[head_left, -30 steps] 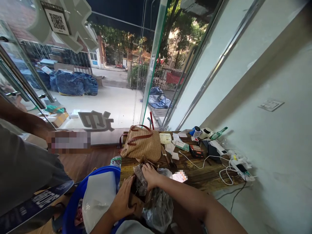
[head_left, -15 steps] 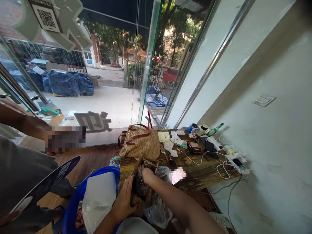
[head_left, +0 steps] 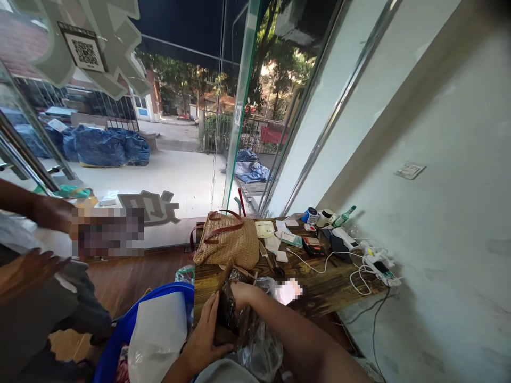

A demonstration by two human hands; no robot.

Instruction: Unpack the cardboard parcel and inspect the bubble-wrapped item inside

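A narrow cardboard box (head_left: 227, 334) stands at the near edge of the wooden table. Dark, shiny clear wrapping (head_left: 228, 298), perhaps bubble wrap around something, fills it. My left hand (head_left: 204, 334) lies along the box's left side, fingers stretched out and thumb spread across the near side. My right hand (head_left: 241, 296) reaches down into the box from the right, against the wrapping. Its fingertips are hidden there, so I cannot see whether they grip anything. Crumpled clear plastic (head_left: 263, 346) lies under my right forearm.
A woven bag (head_left: 231, 239) sits behind the box on the table (head_left: 327, 282). Scissors (head_left: 277, 267), a phone (head_left: 290, 291), papers and white cables lie to the right. Left is a blue tub (head_left: 107, 351) with a white plastic bag (head_left: 159, 330); another person (head_left: 43, 303) stands beyond.
The view has shifted slightly. My hands keep their places at the box. The dark fan-shaped panel in front of the other person is gone, and that person's second hand now shows.
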